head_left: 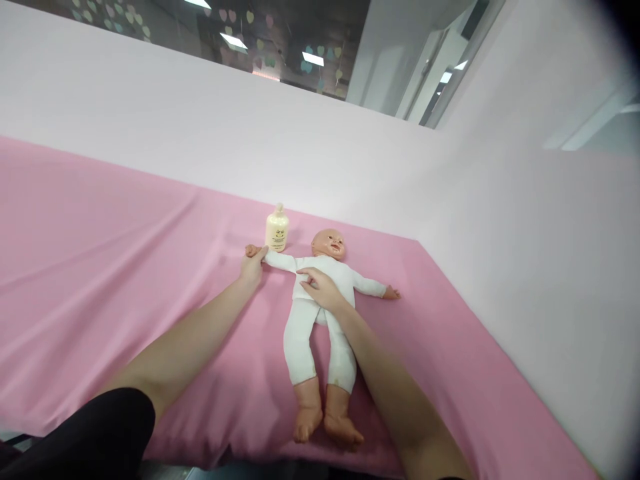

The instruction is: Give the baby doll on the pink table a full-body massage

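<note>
While the doll [320,293] lies on its back in a white suit near the middle of the pink-covered surface [100,267], arms spread, the left hand [251,263] closes around its wrist at ten o'clock. The right hand [320,288] rests on its chest, fingers loosely spread, gripping nothing. A cream lotion bottle [277,229] stands upright just beyond the held arm, at eleven o'clock.

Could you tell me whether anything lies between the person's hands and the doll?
Nothing visible does. The left hand already grips the doll by its outstretched hand, and the right hand rests on its chest. The bottle stands behind, clear.
</note>
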Action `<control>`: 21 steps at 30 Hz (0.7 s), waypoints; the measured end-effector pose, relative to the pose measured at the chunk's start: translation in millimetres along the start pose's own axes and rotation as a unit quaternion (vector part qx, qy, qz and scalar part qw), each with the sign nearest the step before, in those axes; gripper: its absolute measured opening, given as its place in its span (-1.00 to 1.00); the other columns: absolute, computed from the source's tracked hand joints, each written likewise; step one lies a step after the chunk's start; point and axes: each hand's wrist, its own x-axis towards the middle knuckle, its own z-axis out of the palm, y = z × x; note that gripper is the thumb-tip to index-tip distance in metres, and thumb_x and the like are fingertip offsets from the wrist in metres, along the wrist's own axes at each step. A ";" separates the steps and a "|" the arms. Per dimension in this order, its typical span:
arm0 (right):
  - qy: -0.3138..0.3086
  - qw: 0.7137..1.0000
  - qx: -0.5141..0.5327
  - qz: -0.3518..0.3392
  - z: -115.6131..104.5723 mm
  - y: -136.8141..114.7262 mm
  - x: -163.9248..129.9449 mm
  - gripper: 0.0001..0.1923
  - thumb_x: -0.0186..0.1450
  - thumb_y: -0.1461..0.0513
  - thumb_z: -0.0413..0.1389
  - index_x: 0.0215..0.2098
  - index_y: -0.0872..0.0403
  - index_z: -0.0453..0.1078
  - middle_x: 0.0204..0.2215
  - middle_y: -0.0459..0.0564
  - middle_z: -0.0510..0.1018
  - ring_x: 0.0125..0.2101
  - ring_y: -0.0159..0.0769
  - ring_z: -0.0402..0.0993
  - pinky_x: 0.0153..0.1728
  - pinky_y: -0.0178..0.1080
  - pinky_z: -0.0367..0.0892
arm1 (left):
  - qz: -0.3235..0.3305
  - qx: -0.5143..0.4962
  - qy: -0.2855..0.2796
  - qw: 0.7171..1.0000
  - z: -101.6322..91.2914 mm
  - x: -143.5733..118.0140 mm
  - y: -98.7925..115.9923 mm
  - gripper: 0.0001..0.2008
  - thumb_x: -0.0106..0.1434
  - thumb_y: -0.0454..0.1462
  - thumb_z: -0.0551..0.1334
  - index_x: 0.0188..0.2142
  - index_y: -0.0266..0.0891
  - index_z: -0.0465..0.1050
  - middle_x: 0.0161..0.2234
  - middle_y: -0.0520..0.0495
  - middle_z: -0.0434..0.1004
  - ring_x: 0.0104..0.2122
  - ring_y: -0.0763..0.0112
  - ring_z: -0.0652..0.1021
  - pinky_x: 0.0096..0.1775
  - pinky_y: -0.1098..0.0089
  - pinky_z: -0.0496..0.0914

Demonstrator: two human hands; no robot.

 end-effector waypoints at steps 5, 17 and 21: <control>0.003 0.999 -0.011 -0.046 -4.1 -1.0 -21.4 -0.69 0.28 0.28 -0.01 -0.02 0.05 0.37 -0.03 0.00 0.48 -0.01 -0.31 0.37 0.10 -0.15 0.22 | -0.003 0.051 0.056 0.997 -8.7 12.7 5.2 -0.83 0.11 -0.45 0.20 -0.43 -0.23 0.21 -0.50 0.11 0.32 -0.46 0.55 0.45 -0.24 0.44 0.38; -0.210 0.945 -0.218 -0.121 -17.1 -71.2 -90.6 -0.33 0.06 0.41 0.01 0.14 -0.06 0.25 0.25 -0.05 0.15 0.30 -0.06 -0.17 0.27 0.11 -0.23 | 0.141 0.326 -0.008 0.935 -17.5 -12.1 28.8 -0.80 0.17 -0.48 0.05 -0.31 -0.24 0.38 -0.18 -0.06 0.38 0.00 0.26 0.35 0.11 0.23 0.16; -0.204 0.955 -0.188 -0.105 -19.1 -74.2 -91.2 -0.40 0.00 0.41 0.04 0.03 -0.03 0.32 0.19 -0.05 0.24 0.28 -0.09 -0.11 0.26 0.07 -0.19 | 0.190 0.356 -0.097 0.910 -9.9 -74.9 30.3 -0.77 0.17 -0.38 0.10 -0.17 -0.17 0.35 -0.05 -0.10 0.35 0.07 0.20 0.30 0.15 0.15 0.13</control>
